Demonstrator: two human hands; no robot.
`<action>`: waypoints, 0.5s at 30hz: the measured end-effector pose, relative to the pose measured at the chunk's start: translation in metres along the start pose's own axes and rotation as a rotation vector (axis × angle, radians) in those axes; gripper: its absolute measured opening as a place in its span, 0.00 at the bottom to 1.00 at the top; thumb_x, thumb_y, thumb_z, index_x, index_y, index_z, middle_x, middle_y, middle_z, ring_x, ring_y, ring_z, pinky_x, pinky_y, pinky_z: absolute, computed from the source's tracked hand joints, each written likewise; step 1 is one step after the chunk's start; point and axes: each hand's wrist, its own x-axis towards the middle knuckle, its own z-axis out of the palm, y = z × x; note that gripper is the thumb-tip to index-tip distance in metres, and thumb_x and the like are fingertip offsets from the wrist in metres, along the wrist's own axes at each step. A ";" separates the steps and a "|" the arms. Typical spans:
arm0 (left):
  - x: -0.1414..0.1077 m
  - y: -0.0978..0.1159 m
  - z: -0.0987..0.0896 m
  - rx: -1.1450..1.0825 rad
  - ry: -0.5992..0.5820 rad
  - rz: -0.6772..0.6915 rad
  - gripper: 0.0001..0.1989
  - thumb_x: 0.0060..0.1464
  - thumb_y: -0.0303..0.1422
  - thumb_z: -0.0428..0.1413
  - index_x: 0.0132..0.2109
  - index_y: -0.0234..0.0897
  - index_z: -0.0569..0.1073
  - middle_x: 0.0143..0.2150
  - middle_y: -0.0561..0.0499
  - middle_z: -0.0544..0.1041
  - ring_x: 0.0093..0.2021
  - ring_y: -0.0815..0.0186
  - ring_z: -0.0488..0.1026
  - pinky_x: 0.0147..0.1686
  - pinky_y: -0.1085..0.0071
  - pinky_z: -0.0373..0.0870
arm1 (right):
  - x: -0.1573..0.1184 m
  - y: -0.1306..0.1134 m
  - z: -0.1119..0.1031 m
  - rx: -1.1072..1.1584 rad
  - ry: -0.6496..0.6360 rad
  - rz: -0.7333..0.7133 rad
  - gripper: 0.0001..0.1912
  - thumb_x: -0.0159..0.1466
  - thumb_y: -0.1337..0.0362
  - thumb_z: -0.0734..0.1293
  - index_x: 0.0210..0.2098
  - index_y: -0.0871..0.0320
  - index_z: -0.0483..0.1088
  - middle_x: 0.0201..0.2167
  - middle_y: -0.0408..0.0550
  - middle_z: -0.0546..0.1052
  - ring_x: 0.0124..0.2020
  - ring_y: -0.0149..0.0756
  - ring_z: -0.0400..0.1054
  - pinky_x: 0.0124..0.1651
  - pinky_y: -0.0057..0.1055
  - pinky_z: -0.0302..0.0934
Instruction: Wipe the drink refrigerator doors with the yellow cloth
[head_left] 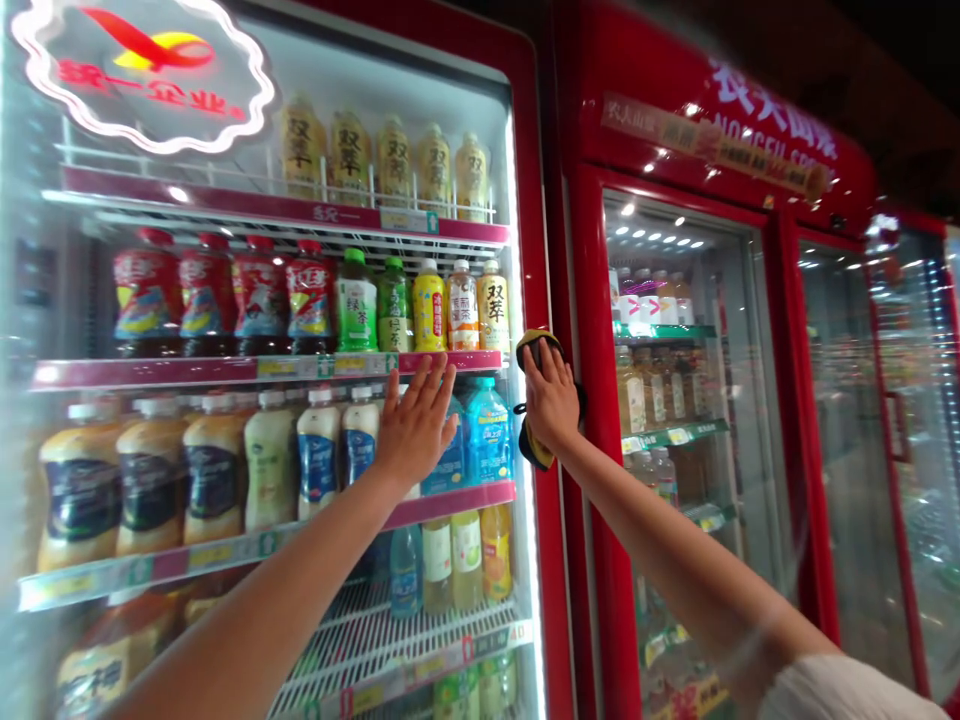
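My left hand [416, 420] is raised with its fingers apart, flat before the glass door of a red-framed drinks cooler [531, 250]. Nothing is in it. To its right, my right hand [551, 395] lies flat over a black and yellow cloth [538, 452], pressing it to the red door frame. The cloth shows above the fingertips and below the palm. Behind the glass stand rows of bottles, among them a blue bottle [488, 430] just right of my left hand and a green-capped bottle [355, 300] above it.
A second red cooler [600, 350] with glass doors and bottles stands to the right, and more coolers recede beyond it. An illuminated oval sign [142, 75] sits at the top left of the first cooler. Wire shelves [360, 620] show low behind the glass.
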 end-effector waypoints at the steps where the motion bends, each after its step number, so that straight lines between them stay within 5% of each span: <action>1: 0.001 -0.001 0.000 0.003 0.000 -0.003 0.42 0.67 0.35 0.48 0.77 0.39 0.31 0.78 0.43 0.46 0.78 0.54 0.43 0.75 0.43 0.32 | 0.010 -0.002 -0.001 0.007 0.012 0.011 0.29 0.74 0.67 0.53 0.73 0.51 0.55 0.76 0.51 0.52 0.76 0.48 0.47 0.73 0.53 0.49; 5: 0.004 -0.003 0.002 -0.001 -0.003 -0.030 0.42 0.67 0.35 0.48 0.77 0.38 0.30 0.78 0.42 0.46 0.78 0.53 0.44 0.74 0.41 0.32 | 0.021 -0.009 -0.004 0.011 0.035 0.014 0.29 0.74 0.65 0.53 0.74 0.51 0.54 0.76 0.51 0.52 0.75 0.50 0.48 0.73 0.56 0.47; 11: -0.015 -0.005 -0.005 0.007 -0.023 -0.048 0.40 0.68 0.36 0.47 0.77 0.37 0.32 0.78 0.42 0.47 0.78 0.54 0.45 0.75 0.43 0.33 | -0.041 0.008 -0.004 0.020 -0.099 -0.360 0.26 0.75 0.62 0.57 0.71 0.45 0.59 0.74 0.44 0.58 0.73 0.42 0.53 0.75 0.48 0.45; 15: -0.026 -0.013 -0.013 0.040 -0.045 -0.076 0.38 0.68 0.38 0.46 0.77 0.36 0.37 0.78 0.41 0.48 0.78 0.53 0.44 0.74 0.43 0.34 | -0.016 -0.002 -0.003 0.039 -0.012 -0.196 0.26 0.75 0.63 0.56 0.71 0.47 0.60 0.74 0.46 0.58 0.73 0.44 0.53 0.74 0.49 0.46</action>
